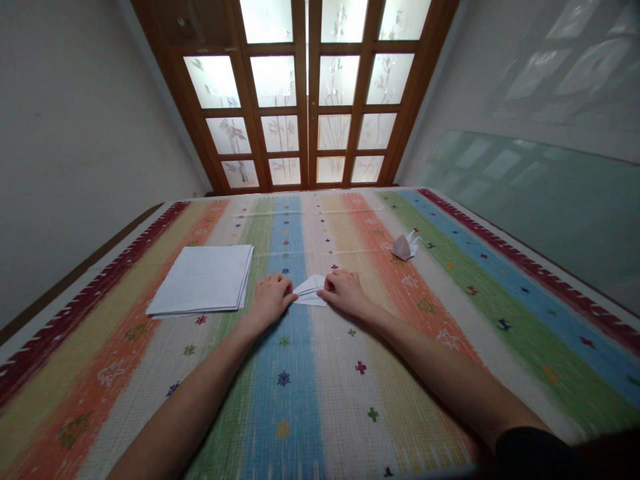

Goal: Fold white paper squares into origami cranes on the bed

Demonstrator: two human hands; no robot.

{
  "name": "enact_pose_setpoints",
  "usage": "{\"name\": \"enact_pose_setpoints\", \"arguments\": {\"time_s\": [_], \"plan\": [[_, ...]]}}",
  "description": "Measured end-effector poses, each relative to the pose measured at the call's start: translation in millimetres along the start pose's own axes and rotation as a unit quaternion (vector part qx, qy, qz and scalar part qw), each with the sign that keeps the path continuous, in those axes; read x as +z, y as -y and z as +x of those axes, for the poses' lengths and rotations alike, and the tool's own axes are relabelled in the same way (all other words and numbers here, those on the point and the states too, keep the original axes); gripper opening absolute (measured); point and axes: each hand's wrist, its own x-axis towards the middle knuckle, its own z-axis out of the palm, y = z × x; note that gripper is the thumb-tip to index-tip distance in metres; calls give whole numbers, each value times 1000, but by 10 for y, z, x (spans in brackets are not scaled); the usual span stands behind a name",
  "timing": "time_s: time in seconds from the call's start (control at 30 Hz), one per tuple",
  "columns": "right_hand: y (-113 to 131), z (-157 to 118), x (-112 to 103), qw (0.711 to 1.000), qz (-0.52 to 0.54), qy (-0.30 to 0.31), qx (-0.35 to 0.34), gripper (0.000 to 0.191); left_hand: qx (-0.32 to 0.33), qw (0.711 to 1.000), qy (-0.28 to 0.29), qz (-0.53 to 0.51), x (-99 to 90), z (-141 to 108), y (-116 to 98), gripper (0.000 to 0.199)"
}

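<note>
A small piece of white folded paper (pixel 311 291) lies on the striped tablecloth, with layered flaps and a tapering left end. My left hand (pixel 273 296) pinches its left tip between thumb and fingers. On the opposite side, my right hand (pixel 345 291) has its fingers closed on the paper's right end, covering part of it. Left of my left hand rests a stack of white square paper sheets (pixel 203 279). Farther off to the right stands a folded paper crane (pixel 405 247).
The table is covered by a striped, patterned tablecloth (pixel 285 427). Beyond its far edge are wooden doors with frosted panes (pixel 284 133). A pale wall (pixel 90 107) rises at the left, and a greenish glass panel (pixel 540 193) leans along the right wall.
</note>
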Motion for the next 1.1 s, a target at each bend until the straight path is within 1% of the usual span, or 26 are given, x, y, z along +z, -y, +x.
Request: {"name": "enact_pose_setpoints", "arguments": {"time_s": [0.07, 0.23, 0.33, 0.4, 0.47, 0.5, 0.57, 0.63, 0.7, 0.73, 0.77, 0.8, 0.87, 0.93, 1.0, 1.1], "plan": [[-28, 1, -27, 1000, 0, -2, 12, 22, -21, 999, 26, 28, -63, -9, 35, 23], [-110, 29, -67, 999, 7, 19, 29, 20, -38, 993, 71, 84, -196, -29, 159, 33], [-137, 46, -58, 999, 16, 29, 36, 20, -43, 990, 88, 99, -264, -28, 196, 29], [-142, 50, -50, 999, 19, 31, 31, 19, -30, 992, 79, 92, -294, -29, 163, 23], [-139, 51, -47, 999, 21, 35, 25, 18, -6, 996, 39, 78, -293, -42, 67, 22], [-136, 51, -46, 999, 22, 37, 23, 17, 10, 997, 6, 76, -276, -55, -3, 22], [-130, 50, -44, 999, 21, 40, 21, 16, 75, 995, -23, 61, -202, -100, -174, 21], [-127, 48, -36, 999, 21, 43, 20, 16, 126, 989, -21, 78, -79, -173, -359, 23], [-130, 43, -28, 999, 24, 44, 16, 15, 155, 983, -22, 98, 74, -261, -520, 25], [-135, 39, -28, 999, 26, 44, 12, 15, 159, 982, -32, 101, 153, -305, -581, 32], [-141, 35, -33, 999, 27, 44, 8, 14, 154, 982, -45, 103, 226, -343, -625, 46], [-150, 32, -43, 999, 28, 46, 3, 13, 146, 983, -53, 102, 291, -374, -653, 58], [-174, 28, -82, 998, 28, 59, -6, 11, 146, 985, -44, 86, 380, -410, -666, 71], [-205, 29, -132, 996, 33, 81, -19, 9, 146, 986, -33, 74, 411, -414, -648, 75], [-239, 36, -173, 994, 42, 99, -26, 6, 142, 987, -20, 71, 398, -403, -629, 76], [-289, 49, -191, 993, 61, 102, -10, 4, 132, 989, -3, 64, 352, -389, -623, 77]]}}
